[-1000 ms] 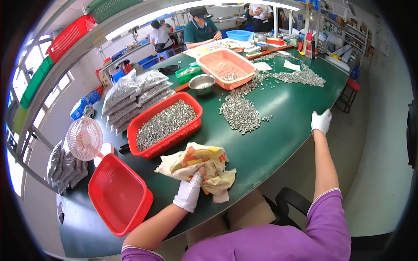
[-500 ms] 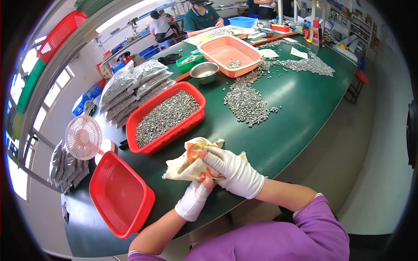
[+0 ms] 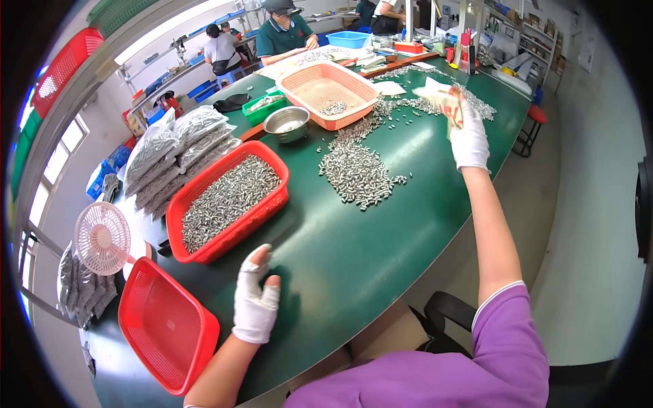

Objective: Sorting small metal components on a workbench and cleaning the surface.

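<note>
My left hand (image 3: 256, 299), in a white glove with bare fingertips, hovers over the green table with thumb and fingers apart, holding nothing. It is nearest to a red basket full of small metal pins (image 3: 235, 200). Stretched out to the far right, my right hand (image 3: 469, 139) wears the same kind of glove. It grips a cream cloth (image 3: 446, 109) with red marks, above the far heap of metal pieces (image 3: 479, 103). A loose pile of metal pieces (image 3: 357, 170) lies mid-table between my hands.
At the lower left stands an empty red basket (image 3: 163, 326), beside a pink fan (image 3: 102, 236). Stacked silvery bags (image 3: 183, 146), a metal bowl (image 3: 286, 124), a green tray (image 3: 264, 105) and a peach basket (image 3: 326, 88) stand farther back. Across the table sits a co-worker (image 3: 284, 34).
Both hands were together on the cloth near the table's front edge. My right hand has carried it far to the right; my left has let go and moved left.
</note>
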Demonstrator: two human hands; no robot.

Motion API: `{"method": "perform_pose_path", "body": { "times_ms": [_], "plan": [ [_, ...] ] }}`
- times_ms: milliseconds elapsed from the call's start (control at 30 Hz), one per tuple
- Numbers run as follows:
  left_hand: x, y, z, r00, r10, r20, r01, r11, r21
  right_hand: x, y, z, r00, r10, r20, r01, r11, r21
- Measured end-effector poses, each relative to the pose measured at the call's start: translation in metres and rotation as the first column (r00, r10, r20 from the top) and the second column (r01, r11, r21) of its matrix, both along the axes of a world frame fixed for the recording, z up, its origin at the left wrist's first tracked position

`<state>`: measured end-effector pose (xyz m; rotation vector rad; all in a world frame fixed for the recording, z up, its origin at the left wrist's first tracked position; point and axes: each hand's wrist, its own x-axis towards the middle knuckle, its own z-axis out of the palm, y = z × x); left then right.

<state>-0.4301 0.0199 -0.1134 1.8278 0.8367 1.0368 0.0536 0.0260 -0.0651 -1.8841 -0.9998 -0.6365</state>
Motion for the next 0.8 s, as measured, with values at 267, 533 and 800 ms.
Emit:
{"method": "perform_pose_path", "body": {
  "times_ms": [267, 533, 800],
  "plan": [
    [-0.079, 0.003, -0.005, 0.965, 0.260, -0.029, -0.260, 0.965, 0.026, 0.032, 0.044, -0.060, 0.995, 0.018, 0.094, 0.035, 0.843, -0.536],
    [-0.025, 0.003, 0.017, 0.997, 0.083, -0.006, -0.083, 0.996, -0.029, 0.005, 0.034, -0.034, 0.940, 0.020, 0.341, 0.040, 0.985, -0.166],
    [0.067, 0.020, 0.001, 0.964, -0.225, -0.139, 0.249, 0.948, 0.198, 0.019, 0.032, -0.055, 0.998, -0.049, -0.035, 0.025, 0.869, -0.495]
  ]
}}
